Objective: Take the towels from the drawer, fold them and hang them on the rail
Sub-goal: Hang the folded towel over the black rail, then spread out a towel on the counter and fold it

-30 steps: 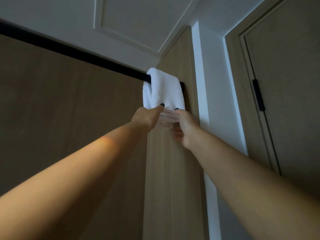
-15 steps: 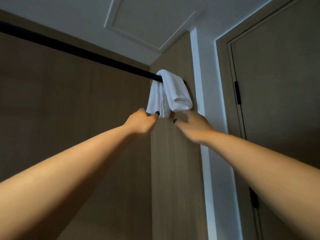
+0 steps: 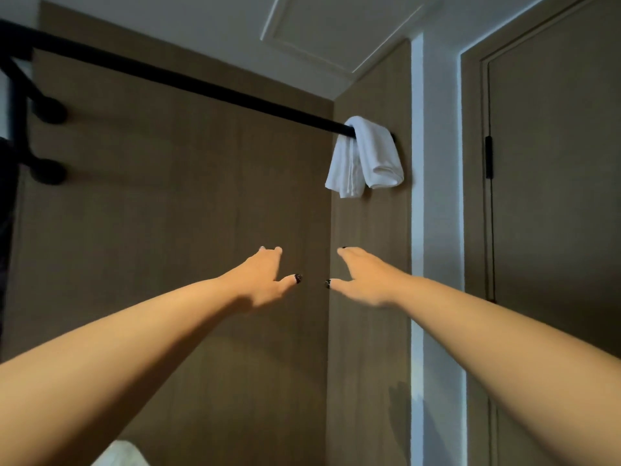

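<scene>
Towel (image 3: 368,156), white and folded, hangs over the black rail (image 3: 188,83) at its far end by the wooden panel, above both hands. Left hand (image 3: 268,280) and right hand (image 3: 361,280) hover below it, fingers spread, holding nothing.

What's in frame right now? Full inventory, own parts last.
towel: 1, white, folded over the rail's right end
rail: 1, black, runs from upper left to the wood side panel
wall mounts: 2, black, round, far left
wood panels: brown, behind the rail
door: 1, brown, right
pale object: 1, bottom edge, unidentifiable
left hand: open, empty, below the towel
right hand: open, empty, below the towel
</scene>
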A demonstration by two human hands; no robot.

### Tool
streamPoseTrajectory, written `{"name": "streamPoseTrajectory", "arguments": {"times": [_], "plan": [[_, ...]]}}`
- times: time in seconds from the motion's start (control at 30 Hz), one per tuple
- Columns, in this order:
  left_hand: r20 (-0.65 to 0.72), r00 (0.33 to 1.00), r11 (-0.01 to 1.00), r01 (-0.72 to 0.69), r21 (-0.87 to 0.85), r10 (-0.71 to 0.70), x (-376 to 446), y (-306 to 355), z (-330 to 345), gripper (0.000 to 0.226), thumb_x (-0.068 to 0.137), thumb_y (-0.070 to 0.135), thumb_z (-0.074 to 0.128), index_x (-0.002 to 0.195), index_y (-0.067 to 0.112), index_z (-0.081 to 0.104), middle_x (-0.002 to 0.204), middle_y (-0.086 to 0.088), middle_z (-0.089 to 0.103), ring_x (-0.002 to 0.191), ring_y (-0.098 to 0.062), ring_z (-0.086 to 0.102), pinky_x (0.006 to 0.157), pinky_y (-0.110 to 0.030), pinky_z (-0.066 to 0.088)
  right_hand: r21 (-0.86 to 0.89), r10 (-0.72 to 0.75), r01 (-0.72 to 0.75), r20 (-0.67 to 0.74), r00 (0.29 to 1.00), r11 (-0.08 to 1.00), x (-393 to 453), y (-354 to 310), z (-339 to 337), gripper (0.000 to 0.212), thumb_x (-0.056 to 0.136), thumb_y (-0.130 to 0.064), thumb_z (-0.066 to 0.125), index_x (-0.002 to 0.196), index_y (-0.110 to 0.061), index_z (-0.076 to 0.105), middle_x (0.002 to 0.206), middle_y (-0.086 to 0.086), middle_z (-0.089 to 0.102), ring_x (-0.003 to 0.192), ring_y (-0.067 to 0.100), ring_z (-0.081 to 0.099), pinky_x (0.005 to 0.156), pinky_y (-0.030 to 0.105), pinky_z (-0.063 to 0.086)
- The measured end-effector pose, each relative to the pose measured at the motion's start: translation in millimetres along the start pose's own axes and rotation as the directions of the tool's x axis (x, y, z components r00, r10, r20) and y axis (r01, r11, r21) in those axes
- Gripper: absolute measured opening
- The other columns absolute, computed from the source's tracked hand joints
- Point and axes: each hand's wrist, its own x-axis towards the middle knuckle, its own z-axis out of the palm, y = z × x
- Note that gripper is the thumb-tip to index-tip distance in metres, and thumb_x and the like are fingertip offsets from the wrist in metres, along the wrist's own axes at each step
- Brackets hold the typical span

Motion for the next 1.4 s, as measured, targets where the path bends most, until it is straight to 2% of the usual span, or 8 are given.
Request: {"name": "streamPoseTrajectory", "arguments": {"times": [0.13,0.33,0.5,0.63,0.8,1.1,1.27,1.4], "plan": [[0.055,0.995,0.996,0.086,0.027,-0.088,-53,-14,3,0.077,0.103,0.048,0.038,0.157,0.005,0.005,0.165,-0.010,0.012,0.152,-0.018,-0.003,0.120,-0.031,0.011,-0.001,-0.033,0.033,0.091,0.995,0.999,-27,-21,19,0.070,0.099,-0.046,0.046,0.151,-0.006,0.023,0.159,0.008,0.024,0.146,0.025,0.026,0.116,0.041,0.029],[0.117,0.978,0.984,0.169,0.060,-0.175,-130,-47,12,0.077,0.102,0.051,0.037,0.158,0.011,0.004,0.166,-0.007,0.006,0.152,-0.017,-0.003,0.121,-0.034,0.010,0.023,-0.123,0.121,0.137,0.983,0.992,-59,-73,47,0.060,0.097,-0.045,0.048,0.142,-0.007,0.035,0.151,0.007,0.033,0.139,0.027,0.035,0.109,0.045,0.037],[0.156,0.963,0.974,0.209,0.086,-0.221,-179,-92,20,0.078,0.101,0.053,0.038,0.158,0.015,0.001,0.166,-0.005,0.002,0.152,-0.016,-0.002,0.120,-0.031,0.009,0.018,-0.235,0.235,0.177,0.956,0.972,-72,-121,85,0.067,0.097,-0.046,0.049,0.149,-0.010,0.028,0.159,0.005,0.023,0.144,0.026,0.028,0.113,0.042,0.032],[0.187,0.950,0.966,0.233,0.117,-0.251,-211,-134,22,0.078,0.101,0.052,0.039,0.158,0.015,0.001,0.166,-0.003,0.002,0.152,-0.016,-0.003,0.120,-0.031,0.011,0.065,-0.266,0.258,0.203,0.943,0.964,-75,-157,121,0.074,0.097,-0.047,0.049,0.155,-0.014,0.016,0.164,0.000,0.010,0.151,0.022,0.013,0.118,0.043,0.025],[0.210,0.950,0.970,0.207,0.127,-0.230,-245,-187,16,0.076,0.101,0.052,0.038,0.157,0.015,0.004,0.166,0.001,0.003,0.152,-0.011,-0.008,0.120,-0.033,0.017,0.149,-0.311,0.285,0.199,0.930,0.947,-74,-205,174,0.075,0.097,-0.047,0.049,0.156,-0.016,0.014,0.165,-0.002,0.007,0.152,0.017,0.002,0.120,0.036,0.015],[0.257,0.933,0.967,0.233,0.105,-0.253,-308,-289,9,0.075,0.101,0.052,0.038,0.158,0.019,0.002,0.166,0.005,-0.003,0.151,-0.008,-0.007,0.120,-0.030,0.014,0.240,-0.320,0.251,0.315,0.894,0.938,-64,-292,259,0.079,0.097,-0.048,0.050,0.158,-0.018,0.009,0.166,-0.003,0.001,0.152,0.016,0.000,0.119,0.032,0.014],[0.294,0.926,0.972,0.231,0.048,-0.235,-332,-338,29,0.072,0.102,0.048,0.040,0.158,0.020,0.005,0.166,0.005,0.001,0.152,-0.011,-0.006,0.122,-0.031,0.012,0.259,-0.334,0.249,0.371,0.867,0.933,-54,-333,293,0.078,0.098,-0.045,0.050,0.158,-0.017,0.009,0.166,0.000,0.001,0.152,0.018,0.003,0.119,0.034,0.016],[0.321,0.911,0.963,0.268,0.018,-0.259,-339,-380,53,0.075,0.102,0.051,0.039,0.158,0.020,0.002,0.166,0.005,-0.004,0.151,-0.010,-0.007,0.120,-0.029,0.009,0.242,-0.350,0.268,0.419,0.838,0.932,-41,-354,324,0.078,0.098,-0.047,0.049,0.158,-0.018,0.009,0.166,0.001,0.001,0.152,0.020,0.007,0.119,0.037,0.018]]}}
